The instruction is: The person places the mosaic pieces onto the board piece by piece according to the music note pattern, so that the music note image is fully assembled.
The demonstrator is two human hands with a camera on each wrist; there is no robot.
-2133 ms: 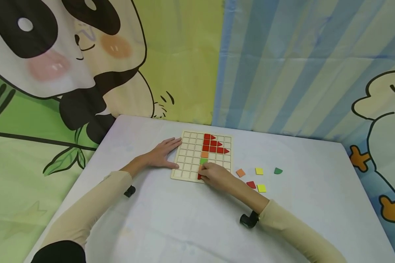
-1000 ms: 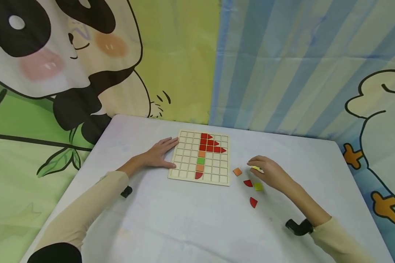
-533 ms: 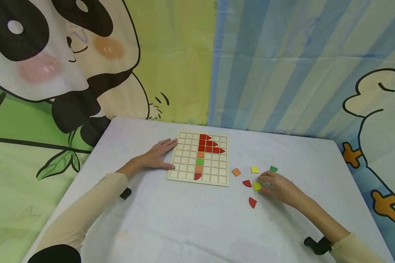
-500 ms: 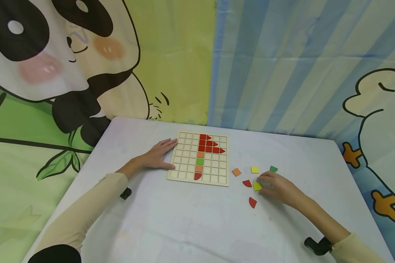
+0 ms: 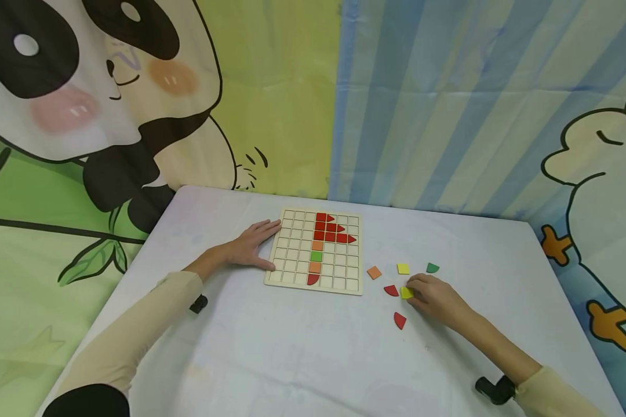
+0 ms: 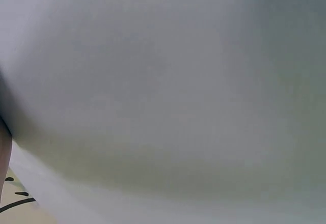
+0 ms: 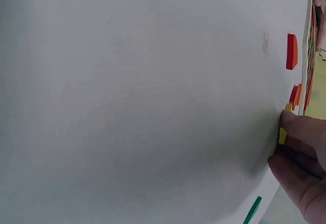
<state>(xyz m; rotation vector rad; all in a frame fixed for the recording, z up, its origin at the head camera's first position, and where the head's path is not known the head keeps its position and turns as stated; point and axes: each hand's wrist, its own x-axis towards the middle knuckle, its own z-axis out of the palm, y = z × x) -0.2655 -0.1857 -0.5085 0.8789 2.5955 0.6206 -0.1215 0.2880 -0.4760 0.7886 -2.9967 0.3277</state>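
Note:
A pale wooden grid board (image 5: pixel 292 255) lies on the table. Set in its cells are red squares with pointed red ends, orange and green squares (image 5: pixel 316 256) and a red quarter-round piece (image 5: pixel 313 280) at the bottom. My left hand (image 5: pixel 247 246) rests at the board's left edge, fingers spread and thumb apart. To the right of the board, my right hand (image 5: pixel 438 298) pinches a yellow square tile (image 5: pixel 406 292) between thumb and fingers. The right wrist view shows the fingertips at this yellow tile (image 7: pixel 282 135), low by the tabletop.
Loose near the right hand lie another yellow square (image 5: pixel 403 269), an orange square (image 5: pixel 374 272), a green rounded piece (image 5: pixel 432 267) and two red quarter-round pieces, one nearer (image 5: pixel 400 320) and one farther (image 5: pixel 391 291). Printed cloths (image 5: pixel 271 104) hang behind the white table (image 5: pixel 292 359).
My right hand has left the red quarter-round piece on the board, passed over the loose pieces and closed its fingers on the nearer yellow tile. The left hand stays at the board's edge.

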